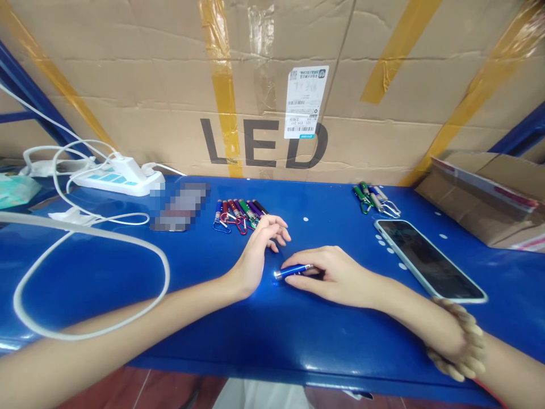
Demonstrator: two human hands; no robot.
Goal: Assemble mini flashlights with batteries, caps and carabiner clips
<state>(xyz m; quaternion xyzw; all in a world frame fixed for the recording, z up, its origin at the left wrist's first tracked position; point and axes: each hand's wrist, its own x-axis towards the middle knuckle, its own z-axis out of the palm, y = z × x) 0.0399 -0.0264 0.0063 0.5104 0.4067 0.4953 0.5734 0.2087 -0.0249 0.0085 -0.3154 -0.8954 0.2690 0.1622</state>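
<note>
My right hand [336, 276] lies on the blue table [272, 329] with its fingers closed round a small blue keychain flashlight [293, 271], whose lit tip points left. My left hand [260, 245] rests just left of it, fingers loosely apart and holding nothing, fingertips beside a row of several coloured keychain flashlights [239, 212] with carabiner clips. A second small bunch of flashlights [374, 199] lies farther right at the back.
A phone [428, 260] lies face up at the right, an open cardboard box [485, 193] behind it. A white power strip [119, 177] and looping white cables [91, 238] occupy the left. A large "LED" carton [272, 85] walls the back edge.
</note>
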